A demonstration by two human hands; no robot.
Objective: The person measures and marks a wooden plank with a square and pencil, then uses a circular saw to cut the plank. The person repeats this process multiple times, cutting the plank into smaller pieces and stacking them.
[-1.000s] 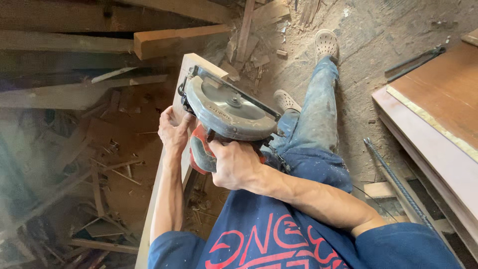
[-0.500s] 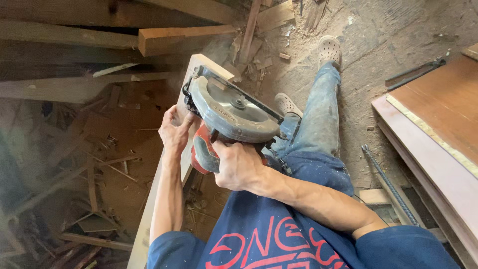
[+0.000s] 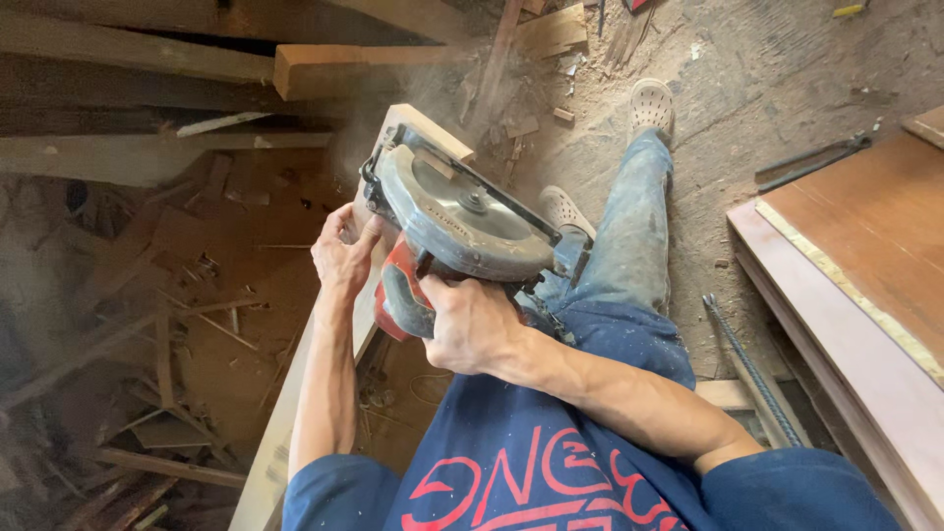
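On plank [image 3: 408, 133], R hand [image 3: 472, 324] grips circ. saw [image 3: 457, 221]; L hand [image 3: 342, 254] steadies plank.

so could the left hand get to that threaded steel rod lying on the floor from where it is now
Probably not. The left hand is pressed to the plank on one side, while the rod lies beyond the person's leg, with the circular saw between.
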